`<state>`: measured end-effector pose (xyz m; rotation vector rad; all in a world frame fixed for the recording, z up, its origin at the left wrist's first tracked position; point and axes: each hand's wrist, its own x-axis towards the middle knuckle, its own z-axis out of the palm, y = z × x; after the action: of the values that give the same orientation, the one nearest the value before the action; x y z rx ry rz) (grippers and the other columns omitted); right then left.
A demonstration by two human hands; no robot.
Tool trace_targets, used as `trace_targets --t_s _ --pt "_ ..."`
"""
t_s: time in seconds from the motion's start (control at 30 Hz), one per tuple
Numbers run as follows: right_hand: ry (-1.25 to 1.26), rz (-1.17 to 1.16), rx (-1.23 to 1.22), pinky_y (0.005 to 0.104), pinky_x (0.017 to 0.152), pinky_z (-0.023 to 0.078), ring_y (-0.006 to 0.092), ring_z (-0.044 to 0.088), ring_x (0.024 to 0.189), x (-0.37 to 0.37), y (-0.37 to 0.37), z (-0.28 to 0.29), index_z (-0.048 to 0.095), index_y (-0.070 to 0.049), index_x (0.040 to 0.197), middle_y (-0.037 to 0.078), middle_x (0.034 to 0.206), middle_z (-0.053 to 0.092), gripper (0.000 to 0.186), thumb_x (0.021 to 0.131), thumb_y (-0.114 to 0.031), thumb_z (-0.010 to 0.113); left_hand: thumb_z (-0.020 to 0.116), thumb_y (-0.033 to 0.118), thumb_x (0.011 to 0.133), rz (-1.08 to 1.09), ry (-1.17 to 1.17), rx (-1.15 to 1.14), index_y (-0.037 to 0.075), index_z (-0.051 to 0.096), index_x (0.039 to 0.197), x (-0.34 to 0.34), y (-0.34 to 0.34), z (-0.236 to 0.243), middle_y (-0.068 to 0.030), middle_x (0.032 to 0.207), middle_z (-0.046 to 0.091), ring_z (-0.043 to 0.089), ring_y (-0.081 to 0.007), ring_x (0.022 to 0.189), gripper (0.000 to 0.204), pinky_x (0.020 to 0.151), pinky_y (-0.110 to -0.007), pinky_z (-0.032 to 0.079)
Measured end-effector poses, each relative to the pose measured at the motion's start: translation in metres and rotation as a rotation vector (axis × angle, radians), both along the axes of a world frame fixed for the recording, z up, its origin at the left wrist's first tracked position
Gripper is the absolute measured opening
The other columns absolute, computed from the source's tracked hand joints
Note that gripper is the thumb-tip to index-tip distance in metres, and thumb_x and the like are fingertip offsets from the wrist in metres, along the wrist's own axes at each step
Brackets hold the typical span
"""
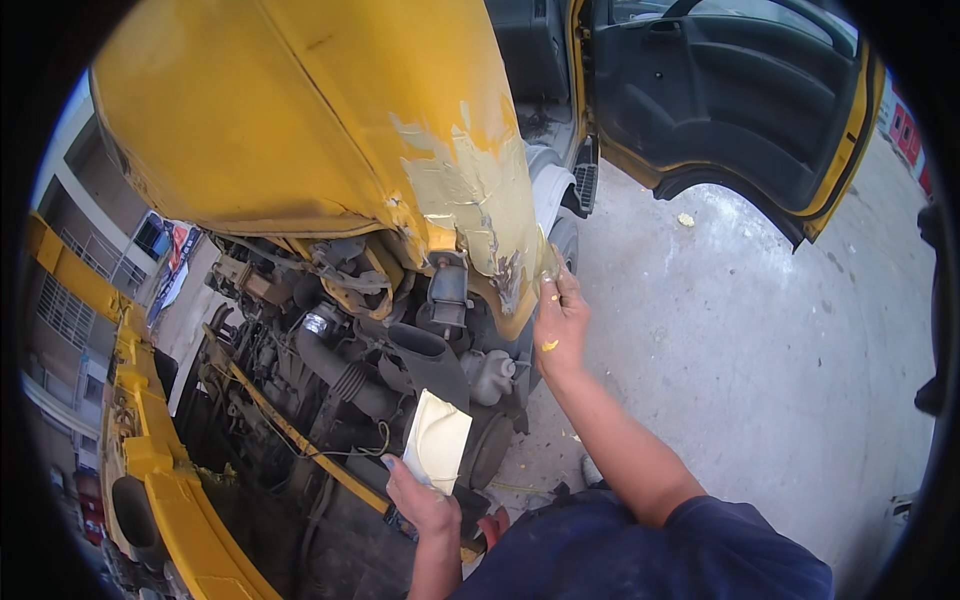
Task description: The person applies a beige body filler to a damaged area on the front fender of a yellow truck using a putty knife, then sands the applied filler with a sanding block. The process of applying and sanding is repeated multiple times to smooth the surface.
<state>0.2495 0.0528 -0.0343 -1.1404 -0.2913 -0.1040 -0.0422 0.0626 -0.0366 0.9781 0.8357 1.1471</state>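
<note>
through my remote view i see a grey concrete floor (790,360) filling much of the right side. a whitish patch (738,232), powdery or worn, i cannot tell which, brightens its upper part. at that patch's left edge lies a small, irregular pale-yellow lump (685,220). tiny pale specks (571,436) are scattered elsewhere, too small for me to identify.

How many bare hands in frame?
2: the left bare hand holds the flat, pale-yellow rectangular board; the right bare hand is at the lower right edge of the yellow-painted truck cab.
</note>
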Motion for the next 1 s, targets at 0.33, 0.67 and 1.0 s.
trace_targets --t_s 0.33,0.67,1.0 --pt "-0.179 -0.129 -0.363 0.0429 0.121 0.050 0.0413 0.066 0.138 -0.058 0.023 0.008 0.066 -0.004 0.159 0.022 0.151 0.067 0.051 0.108 -0.010 0.073 0.039 0.050 0.125 -0.021 0.034 0.016 -0.019 0.069 0.135 0.003 -0.001 0.001 -0.0230 0.125 0.079 0.079 -0.0282 0.111 0.076 0.101 -0.039 0.061" --pt "-0.204 -0.035 -0.228 0.0407 0.120 0.051 0.0378 0.068 0.138 -0.071 -0.012 0.004 0.071 -0.005 0.153 0.021 0.146 0.072 0.042 0.112 -0.003 0.066 0.037 0.049 0.126 -0.072 0.012 0.006 -0.018 0.069 0.134 0.017 -0.002 0.011 -0.0230 0.127 0.078 0.080 -0.0279 0.110 0.075 0.100 -0.039 0.061" --pt "-0.299 -0.090 -0.318 0.0395 0.122 0.049 0.0341 0.065 0.142 -0.054 0.012 0.012 0.069 -0.008 0.159 0.019 0.153 0.068 0.047 0.112 -0.003 0.064 0.039 0.049 0.126 -0.030 -0.015 0.012 -0.018 0.070 0.132 0.008 -0.005 0.006 -0.0215 0.124 0.080 0.080 -0.0268 0.110 0.075 0.098 -0.038 0.062"
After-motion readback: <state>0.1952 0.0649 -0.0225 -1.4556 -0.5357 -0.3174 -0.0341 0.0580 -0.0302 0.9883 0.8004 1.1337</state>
